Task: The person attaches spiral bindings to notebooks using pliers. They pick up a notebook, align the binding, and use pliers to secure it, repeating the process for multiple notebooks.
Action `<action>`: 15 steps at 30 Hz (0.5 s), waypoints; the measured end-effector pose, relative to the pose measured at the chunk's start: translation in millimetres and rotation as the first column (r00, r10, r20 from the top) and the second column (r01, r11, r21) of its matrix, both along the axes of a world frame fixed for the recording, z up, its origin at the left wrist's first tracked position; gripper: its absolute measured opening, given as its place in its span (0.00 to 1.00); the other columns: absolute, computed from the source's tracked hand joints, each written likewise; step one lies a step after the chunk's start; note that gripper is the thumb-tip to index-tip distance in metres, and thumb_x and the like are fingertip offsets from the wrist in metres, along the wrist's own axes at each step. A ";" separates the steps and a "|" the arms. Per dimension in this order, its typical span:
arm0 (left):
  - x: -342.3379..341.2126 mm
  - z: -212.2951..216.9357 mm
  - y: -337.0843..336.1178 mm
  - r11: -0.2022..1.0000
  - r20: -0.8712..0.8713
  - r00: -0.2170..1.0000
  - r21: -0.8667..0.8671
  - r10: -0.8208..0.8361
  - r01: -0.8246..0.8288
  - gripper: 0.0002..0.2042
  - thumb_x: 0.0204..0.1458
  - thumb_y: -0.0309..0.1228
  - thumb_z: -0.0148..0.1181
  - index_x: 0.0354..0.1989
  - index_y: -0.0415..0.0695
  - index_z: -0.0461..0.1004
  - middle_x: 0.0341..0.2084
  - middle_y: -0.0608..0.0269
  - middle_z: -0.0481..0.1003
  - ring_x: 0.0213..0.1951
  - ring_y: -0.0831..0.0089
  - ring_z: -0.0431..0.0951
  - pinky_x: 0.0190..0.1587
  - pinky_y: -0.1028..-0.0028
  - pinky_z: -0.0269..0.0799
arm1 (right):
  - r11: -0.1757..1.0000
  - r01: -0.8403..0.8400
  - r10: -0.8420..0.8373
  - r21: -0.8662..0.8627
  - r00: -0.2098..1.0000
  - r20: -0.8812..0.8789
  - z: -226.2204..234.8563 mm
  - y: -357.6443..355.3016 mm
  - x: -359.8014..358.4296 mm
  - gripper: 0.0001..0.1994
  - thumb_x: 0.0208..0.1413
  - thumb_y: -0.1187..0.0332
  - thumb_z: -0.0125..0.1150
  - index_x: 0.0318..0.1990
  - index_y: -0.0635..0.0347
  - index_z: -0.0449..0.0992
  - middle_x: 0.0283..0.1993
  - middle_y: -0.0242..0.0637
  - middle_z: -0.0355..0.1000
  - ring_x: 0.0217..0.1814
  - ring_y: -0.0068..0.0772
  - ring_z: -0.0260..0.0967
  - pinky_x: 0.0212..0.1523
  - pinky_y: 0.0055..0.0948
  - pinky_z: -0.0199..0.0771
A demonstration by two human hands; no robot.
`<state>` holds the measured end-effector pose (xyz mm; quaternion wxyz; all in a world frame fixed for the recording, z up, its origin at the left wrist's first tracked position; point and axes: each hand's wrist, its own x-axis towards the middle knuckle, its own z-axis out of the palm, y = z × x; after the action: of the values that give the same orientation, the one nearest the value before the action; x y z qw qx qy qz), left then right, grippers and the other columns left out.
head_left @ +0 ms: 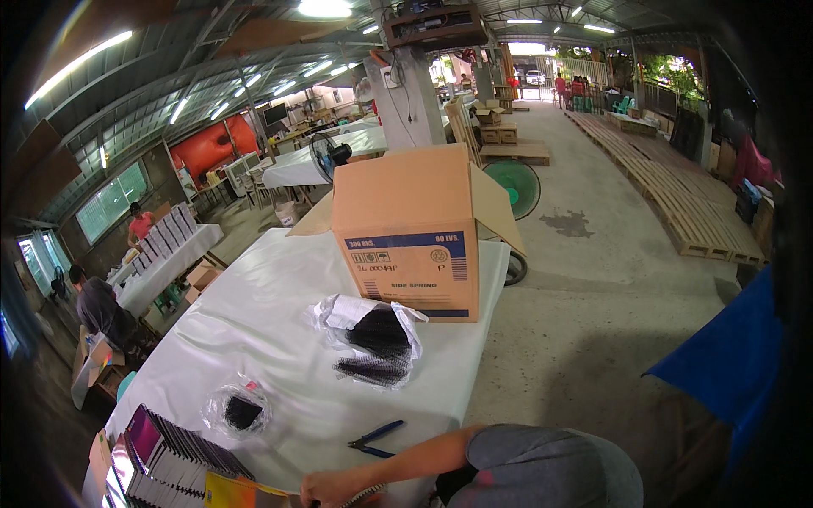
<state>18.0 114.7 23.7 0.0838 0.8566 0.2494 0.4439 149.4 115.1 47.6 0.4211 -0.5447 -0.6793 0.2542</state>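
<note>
Hand (R) [330, 488], grey sleeve [546, 466] on that arm, is nr bottom edge of view, well to near side of cardboard carton [406, 269]. Fingers curled beside blk coil [367, 493], also well to near side of carton; can't tell if gripping it. L hand out of frame, state can't tell. Yellow-cov. notebook [229, 493], part cut off, near side & L of carton. Stack of spiral-bound notebooks [182, 466], purple cover on one, further L of carton. Blue-handled cutters [364, 443] lie apart, near side of carton. Clear plastic bag [243, 412] w/ small blk bundle: near side, L of carton. White plastic bag [377, 343], open, blk coils spilling out: just in front of carton. Carton upright, side flaps out, on white-cov. table [279, 296]. Person in dk shirt [100, 305] & person in red [141, 223]: well L of carton. Round green grille [514, 188] behind carton, R side, part hidden by flap. Blk/blue fan [330, 156] & concrete pillar [411, 114] behind carton. Wooden pallets [656, 182] well R of & beyond carton.
</note>
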 end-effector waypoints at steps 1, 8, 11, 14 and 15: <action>-1.4 -0.4 0.0 1.000 -0.002 1.000 -0.001 0.000 0.000 0.19 0.48 0.48 0.57 0.37 0.44 0.70 0.44 0.51 0.64 0.51 0.54 0.61 0.48 0.55 0.61 | 0.998 -0.063 0.064 0.011 0.997 -0.034 1.8 -1.2 -1.1 0.10 0.38 0.62 0.60 0.25 0.58 0.77 0.20 0.41 0.72 0.21 0.34 0.65 0.26 0.35 0.65; -3.7 -0.3 0.1 1.000 0.001 1.000 -0.014 -0.007 0.007 0.19 0.49 0.48 0.56 0.36 0.43 0.69 0.44 0.51 0.64 0.52 0.54 0.61 0.48 0.55 0.61 | 0.930 0.175 -0.272 0.323 0.919 0.285 -0.2 -7.0 31.1 0.06 0.36 0.73 0.55 0.26 0.56 0.75 0.28 0.39 0.71 0.35 0.39 0.68 0.37 0.33 0.69; -4.0 0.5 -0.2 1.000 0.005 1.000 -0.020 -0.009 0.009 0.19 0.49 0.48 0.56 0.36 0.43 0.69 0.44 0.51 0.64 0.52 0.54 0.61 0.48 0.55 0.61 | 0.819 0.470 -0.572 0.328 0.639 0.514 -4.8 -9.7 89.5 0.06 0.40 0.72 0.53 0.27 0.50 0.75 0.31 0.32 0.69 0.42 0.37 0.67 0.45 0.34 0.67; -6.4 0.7 -0.7 1.000 0.004 1.000 -0.018 -0.006 0.006 0.19 0.49 0.47 0.56 0.36 0.43 0.69 0.44 0.51 0.64 0.52 0.54 0.61 0.48 0.55 0.61 | 0.784 0.620 -0.401 -0.034 0.546 0.735 -20.6 -33.4 125.7 0.17 0.51 0.66 0.51 0.51 0.49 0.68 0.51 0.39 0.65 0.54 0.44 0.62 0.55 0.58 0.56; -5.4 0.7 -0.8 1.000 0.006 1.000 -0.015 -0.009 0.009 0.19 0.49 0.47 0.56 0.36 0.43 0.69 0.44 0.51 0.64 0.52 0.54 0.61 0.48 0.55 0.61 | 0.771 0.636 -0.467 0.027 0.537 0.703 -20.3 -44.1 122.9 0.20 0.53 0.63 0.49 0.55 0.47 0.63 0.55 0.41 0.60 0.58 0.46 0.58 0.55 0.62 0.54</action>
<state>12.7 113.9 24.4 0.0930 0.8558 0.2484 0.4442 272.3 71.0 27.3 0.1373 -0.8300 -0.5398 -0.0307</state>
